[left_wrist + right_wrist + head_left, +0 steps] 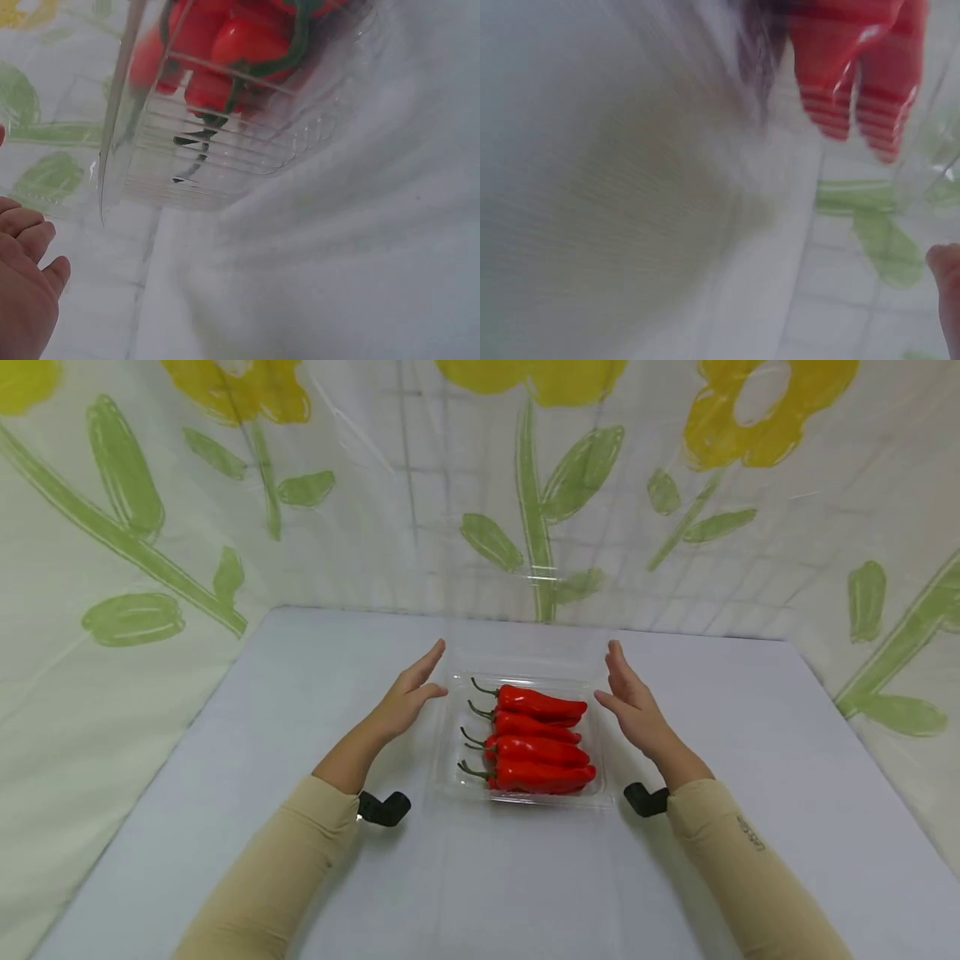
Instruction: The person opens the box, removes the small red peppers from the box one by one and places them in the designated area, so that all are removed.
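Note:
A clear plastic box [472,795] sits on the table, holding several long red peppers [536,749] laid side by side, their green stems toward the left. Faint glints behind the box suggest a clear lid [543,578] standing raised; its outline is hard to make out. On the left side, my left hand [408,700] is held up with fingers extended and thumb apart. A small gap separates that hand [26,289] from the box's ribbed wall [217,142] in the left wrist view. Opposite it, my right hand [633,703] is raised likewise, fingers extended, gripping nothing; its thumb [949,281] shows in the right wrist view.
The white tabletop [517,885] runs back to a pale curtain [360,527] printed with yellow flowers and green leaves. Black wrist devices, one on the left [386,808] and one on the right [645,799], stick out inward below the hands.

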{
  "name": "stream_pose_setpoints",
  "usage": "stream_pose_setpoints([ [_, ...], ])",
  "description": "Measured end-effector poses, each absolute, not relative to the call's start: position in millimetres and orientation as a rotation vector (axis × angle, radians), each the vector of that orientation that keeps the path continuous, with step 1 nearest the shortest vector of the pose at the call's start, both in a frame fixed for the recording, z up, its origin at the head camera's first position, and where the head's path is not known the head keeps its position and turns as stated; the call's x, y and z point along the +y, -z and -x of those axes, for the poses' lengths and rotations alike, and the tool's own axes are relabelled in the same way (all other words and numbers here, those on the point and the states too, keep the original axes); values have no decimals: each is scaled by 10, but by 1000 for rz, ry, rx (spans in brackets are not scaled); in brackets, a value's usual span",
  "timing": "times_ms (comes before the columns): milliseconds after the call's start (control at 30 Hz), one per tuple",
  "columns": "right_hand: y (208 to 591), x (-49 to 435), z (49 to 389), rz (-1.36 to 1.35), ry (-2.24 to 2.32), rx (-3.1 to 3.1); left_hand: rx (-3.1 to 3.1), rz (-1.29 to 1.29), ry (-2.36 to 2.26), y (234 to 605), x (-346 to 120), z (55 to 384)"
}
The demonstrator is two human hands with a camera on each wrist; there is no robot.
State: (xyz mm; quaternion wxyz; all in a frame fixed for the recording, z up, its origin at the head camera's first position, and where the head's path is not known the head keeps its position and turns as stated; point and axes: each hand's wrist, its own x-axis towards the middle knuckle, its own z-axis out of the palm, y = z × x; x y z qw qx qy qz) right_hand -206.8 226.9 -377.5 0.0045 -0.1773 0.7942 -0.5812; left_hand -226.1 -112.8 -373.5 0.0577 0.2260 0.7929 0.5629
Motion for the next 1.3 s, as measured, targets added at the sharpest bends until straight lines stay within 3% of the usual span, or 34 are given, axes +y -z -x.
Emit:
stream_pose_setpoints([
  [300, 3939, 2339, 2460, 440, 1732, 2419, 2234, -423, -1812, 3842, -1016, 2526],
  [1300, 3975, 2364, 2584, 248, 1480, 2401, 2149, -254, -1861, 4010, -972, 2485],
])
